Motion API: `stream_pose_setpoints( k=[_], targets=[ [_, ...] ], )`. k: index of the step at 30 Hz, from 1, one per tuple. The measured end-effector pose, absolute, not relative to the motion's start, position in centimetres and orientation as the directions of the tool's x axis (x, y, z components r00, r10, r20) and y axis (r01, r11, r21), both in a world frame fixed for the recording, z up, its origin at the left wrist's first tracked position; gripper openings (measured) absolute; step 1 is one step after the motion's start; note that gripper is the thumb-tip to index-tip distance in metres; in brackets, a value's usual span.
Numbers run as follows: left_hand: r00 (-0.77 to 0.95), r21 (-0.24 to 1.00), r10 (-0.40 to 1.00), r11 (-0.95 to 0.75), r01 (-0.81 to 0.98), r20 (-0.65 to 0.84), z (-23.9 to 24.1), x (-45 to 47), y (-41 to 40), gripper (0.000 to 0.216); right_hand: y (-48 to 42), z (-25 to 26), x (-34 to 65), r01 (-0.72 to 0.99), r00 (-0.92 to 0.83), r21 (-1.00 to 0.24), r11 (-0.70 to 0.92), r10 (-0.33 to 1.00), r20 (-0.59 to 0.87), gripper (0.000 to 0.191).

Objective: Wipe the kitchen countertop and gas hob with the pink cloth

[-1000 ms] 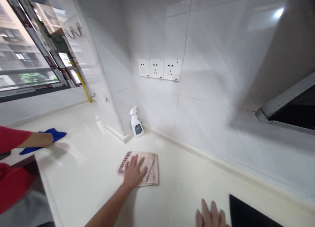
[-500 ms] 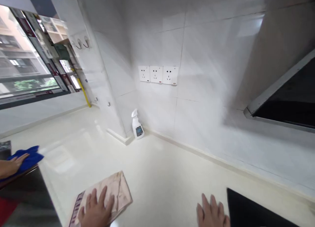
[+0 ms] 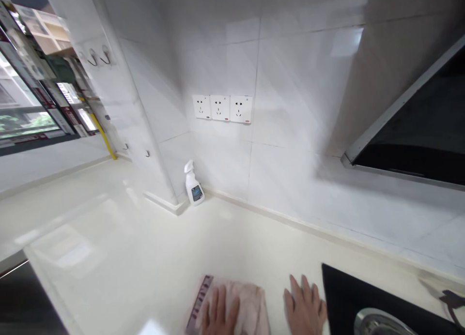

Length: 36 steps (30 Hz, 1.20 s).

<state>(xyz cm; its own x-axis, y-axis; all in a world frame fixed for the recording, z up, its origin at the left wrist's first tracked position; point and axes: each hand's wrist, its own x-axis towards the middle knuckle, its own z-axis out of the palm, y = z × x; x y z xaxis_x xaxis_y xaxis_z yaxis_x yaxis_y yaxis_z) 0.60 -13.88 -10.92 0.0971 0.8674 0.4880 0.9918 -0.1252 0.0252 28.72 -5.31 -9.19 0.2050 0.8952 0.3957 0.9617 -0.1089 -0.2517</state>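
Observation:
My left hand (image 3: pixel 220 313) lies flat, fingers spread, on a folded pinkish-beige cloth (image 3: pixel 250 306) with a dark striped edge, pressed to the cream countertop (image 3: pixel 145 262) at the bottom of the view. Just to its right, my right hand (image 3: pixel 304 308) rests open and flat on the counter, right beside the black cooktop (image 3: pixel 348 296). Both wrists are cut off by the frame's lower edge.
A white spray bottle (image 3: pixel 192 186) stands in the wall corner. Three wall sockets (image 3: pixel 222 108) sit on the tiled wall above it. A range hood (image 3: pixel 410 131) juts out at right, a metal burner ring (image 3: pixel 381 323) shows on the cooktop. Window and hooks at left.
My left hand slid the cloth from the far counter toward me and then rightward, close to my right hand. The other person's hand with the blue cloth has left the view.

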Motion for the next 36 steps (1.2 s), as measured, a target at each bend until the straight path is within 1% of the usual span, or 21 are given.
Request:
stream_pose_setpoints(
  k=[3,6,9,11,12,14,15,17,19,21,22,24,26,27,29,31,33,36],
  targets=[
    [0.238,-0.019,0.793,-0.275,0.961,0.561,-11.1,4.0,-11.7,0.078,-5.0,-9.1,29.3,0.933,0.241,-0.344,-0.108,0.897,0.371,0.060],
    [0.303,0.019,0.776,-0.375,0.927,0.553,-10.4,6.7,-9.7,0.079,-5.3,-8.0,28.0,0.922,0.167,-0.388,0.002,0.901,0.400,0.061],
    [0.347,0.122,0.781,-0.470,0.874,0.519,-9.5,7.3,-8.3,0.069,-6.4,-7.2,24.8,0.910,-0.054,-0.343,0.234,0.886,0.461,0.050],
    [0.383,0.201,0.786,-0.527,0.826,0.485,-8.9,5.7,-7.8,0.055,-7.2,-7.6,22.5,0.869,-0.216,-0.289,0.402,0.833,0.510,0.042],
    [0.388,0.231,0.792,-0.535,0.812,0.472,-8.7,4.2,-7.8,0.047,-7.6,-8.1,21.5,0.842,-0.289,-0.251,0.478,0.792,0.538,0.042],
    [0.356,0.255,0.814,-0.504,0.825,0.459,-8.1,0.3,-8.2,0.036,-8.3,-9.3,20.3,0.807,-0.380,-0.162,0.567,0.711,0.591,0.048],
    [0.308,0.248,0.837,-0.450,0.858,0.453,-7.8,-1.9,-8.5,0.035,-8.6,-10.0,20.0,0.804,-0.407,-0.120,0.582,0.687,0.602,0.054],
    [0.199,0.212,0.883,-0.311,0.927,0.424,-6.9,-6.3,-9.1,0.035,-9.1,-10.7,20.0,0.802,-0.457,-0.073,0.593,0.688,0.564,0.070],
    [0.081,0.166,0.935,-0.146,0.975,0.345,-5.9,-9.7,-9.5,0.039,-9.4,-10.6,20.3,0.786,-0.510,-0.092,0.611,0.726,0.462,0.086],
    [0.032,0.119,0.965,-0.065,0.991,0.261,-5.0,-11.6,-9.6,0.046,-9.3,-9.4,20.7,0.762,-0.561,-0.170,0.625,0.767,0.311,0.094],
    [0.034,0.101,0.972,-0.058,0.993,0.232,-4.6,-12.0,-9.5,0.048,-9.0,-8.5,21.0,0.755,-0.575,-0.223,0.617,0.786,0.228,0.093],
    [0.046,0.083,0.978,-0.064,0.994,0.203,-4.3,-12.2,-9.3,0.051,-7.7,-6.5,21.5,0.766,-0.565,-0.321,0.557,0.822,0.077,0.082],
    [0.040,0.077,0.978,-0.057,0.995,0.204,-4.1,-11.9,-9.2,0.051,-5.9,-4.6,22.4,0.820,-0.479,-0.362,0.443,0.878,-0.012,0.069],
    [0.035,0.077,0.978,-0.052,0.996,0.207,-4.1,-11.8,-9.2,0.050,-4.8,-3.7,22.9,0.865,-0.399,-0.346,0.364,0.916,-0.035,0.066],
    [0.030,0.084,0.977,-0.048,0.995,0.211,-4.1,-11.6,-9.2,0.050,-2.4,-2.5,24.1,0.945,-0.206,-0.267,0.187,0.978,-0.044,0.065],
    [0.025,0.098,0.978,-0.046,0.994,0.207,-3.9,-11.6,-9.2,0.050,-0.3,-1.7,25.4,0.981,-0.055,-0.190,0.049,0.998,-0.024,0.062],
    [0.016,0.108,0.980,-0.039,0.993,0.199,-3.8,-11.6,-9.2,0.050,1.3,-1.2,26.7,0.987,0.023,-0.160,-0.023,1.000,0.001,0.054],
    [0.007,0.108,0.983,-0.027,0.994,0.184,-3.5,-11.5,-9.0,0.050,2.5,-0.8,28.2,0.987,0.079,-0.144,-0.074,0.997,0.027,0.045]
  ],
)
